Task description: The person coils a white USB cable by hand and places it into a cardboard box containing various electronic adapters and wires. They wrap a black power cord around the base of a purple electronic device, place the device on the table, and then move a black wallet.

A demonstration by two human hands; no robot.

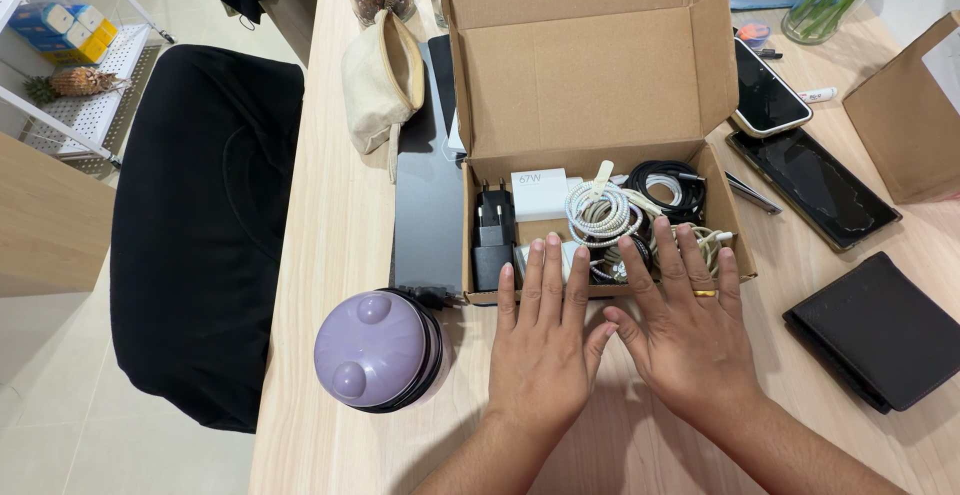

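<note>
Your left hand (545,340) and right hand (690,335) lie flat, fingers spread, holding nothing, fingertips seemingly over the near wall of the open cardboard box (590,75) just ahead, its long axis crosswise, with the white coiled cable (603,213) nearer your right.

An open brown cardboard box (590,65) stands mid-desk, two dark-screened phones (768,90) just right of it.

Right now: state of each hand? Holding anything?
Left hand: open, flat, fingers over the front edge of the cardboard box, holding nothing.
Right hand: open, flat, fingertips over the cables in the box, holding nothing.
</note>
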